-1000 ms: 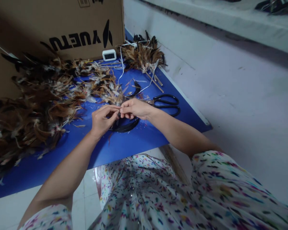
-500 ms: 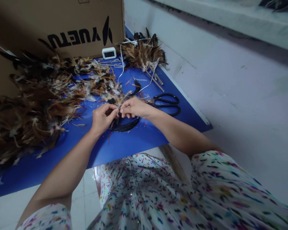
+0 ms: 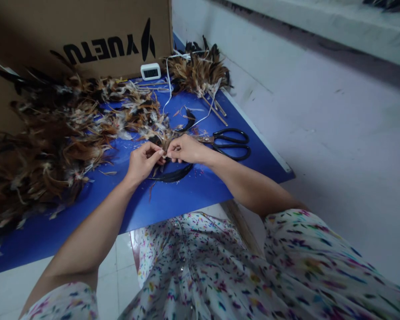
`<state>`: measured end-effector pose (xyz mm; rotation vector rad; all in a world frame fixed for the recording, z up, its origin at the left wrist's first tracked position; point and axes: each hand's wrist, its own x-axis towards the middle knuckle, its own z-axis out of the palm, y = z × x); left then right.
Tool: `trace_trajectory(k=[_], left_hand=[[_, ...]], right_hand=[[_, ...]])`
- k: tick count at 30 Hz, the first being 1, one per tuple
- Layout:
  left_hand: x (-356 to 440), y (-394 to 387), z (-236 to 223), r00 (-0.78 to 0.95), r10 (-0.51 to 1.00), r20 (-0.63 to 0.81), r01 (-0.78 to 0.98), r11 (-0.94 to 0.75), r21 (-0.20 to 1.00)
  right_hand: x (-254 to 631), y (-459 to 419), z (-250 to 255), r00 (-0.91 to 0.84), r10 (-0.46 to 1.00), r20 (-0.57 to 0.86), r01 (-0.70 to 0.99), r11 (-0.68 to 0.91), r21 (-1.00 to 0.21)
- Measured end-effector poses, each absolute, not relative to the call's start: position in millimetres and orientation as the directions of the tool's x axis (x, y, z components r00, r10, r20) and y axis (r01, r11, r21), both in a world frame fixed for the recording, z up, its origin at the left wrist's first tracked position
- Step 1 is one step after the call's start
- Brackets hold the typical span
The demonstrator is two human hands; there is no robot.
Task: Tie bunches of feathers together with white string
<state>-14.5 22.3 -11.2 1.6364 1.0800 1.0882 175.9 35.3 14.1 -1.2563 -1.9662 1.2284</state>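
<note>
Over the blue tabletop, my left hand (image 3: 143, 162) and my right hand (image 3: 186, 150) meet fingertip to fingertip. Both are closed in a pinch on the base of a small brown feather bunch (image 3: 166, 138), whose tips point away from me. The exact spot they grip is partly hidden by the fingers. A long black feather (image 3: 173, 174) lies curved just below the hands. Black-handled scissors (image 3: 231, 138) rest to the right, their blades partly behind my right hand. Another short black feather (image 3: 188, 121) lies beyond the fingers.
Brown feather bunches (image 3: 56, 133) are heaped along the left. A bundle of feathers on sticks (image 3: 200, 73) lies at the back by the wall, with white string (image 3: 169, 84) beside it. A small white digital clock (image 3: 150, 71) stands before a cardboard box (image 3: 120, 22).
My fingertips have shifted very slightly while staying pinched together at the feather bunch. The view has tilted a little; everything on the table stays where it was.
</note>
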Motion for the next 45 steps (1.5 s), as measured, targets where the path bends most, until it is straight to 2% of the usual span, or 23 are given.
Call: trace_trajectory(k=[5, 12, 20, 33, 45], left_hand=[[-14, 24, -12, 0.237, 0.956, 0.171, 0.166, -0.214, 0.963], [-14, 25, -11, 0.266, 0.947, 0.178, 0.184, -0.231, 0.955], [-15, 27, -13, 0.273, 0.946, 0.177, 0.169, -0.228, 0.959], [-14, 29, -12, 0.303, 0.937, 0.175, 0.188, -0.238, 0.953], [-13, 27, -10, 0.296, 0.950, 0.098, 0.206, -0.164, 0.965]], right_hand=[[176, 31, 22, -0.461, 0.886, -0.056, 0.521, 0.218, -0.825], [178, 32, 21, -0.448, 0.889, 0.092, 0.608, 0.378, -0.698], [179, 32, 23, -0.482, 0.869, 0.114, 0.552, 0.402, -0.730], [180, 30, 25, -0.499, 0.856, 0.134, 0.547, 0.432, -0.717], [180, 28, 30, -0.488, 0.862, 0.136, 0.557, 0.428, -0.712]])
